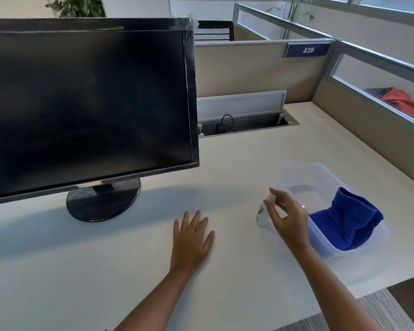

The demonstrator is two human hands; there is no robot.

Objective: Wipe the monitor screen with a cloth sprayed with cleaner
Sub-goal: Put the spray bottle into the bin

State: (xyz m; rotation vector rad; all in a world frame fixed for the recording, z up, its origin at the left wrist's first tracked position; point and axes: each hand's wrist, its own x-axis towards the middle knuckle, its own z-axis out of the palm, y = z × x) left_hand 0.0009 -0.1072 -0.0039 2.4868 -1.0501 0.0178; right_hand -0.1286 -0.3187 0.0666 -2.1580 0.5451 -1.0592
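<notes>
Blue cloth (347, 218), crumpled, lies in a clear plastic tub (304, 175) at the right of the pale desk (225, 158), heaped against the tub's right wall. Just beside the tub's left wall a small white spray bottle (261, 216) stands upright on the desk. My right hand (287, 216) reaches over the tub's near-left corner and pinches the top of the bottle between thumb and forefinger; the other fingers are loosely curled behind. My left hand (191, 237) lies palm down on the desk with fingers straight and slightly spread, holding nothing, well apart from the right hand and in front of the monitor's stand.

At left, the monitor (86, 103) stands on a round black base (103, 201). Its screen is dark and faces me, and clear film clings along its right bezel. Behind it, a cable tray (244, 123) is sunk into the desk with its lid raised and a black plug inside. The beige partition carries a blue plate (307, 50) reading 439. Beyond the glass panel at right lies a red item (400, 100), its kind unclear.
</notes>
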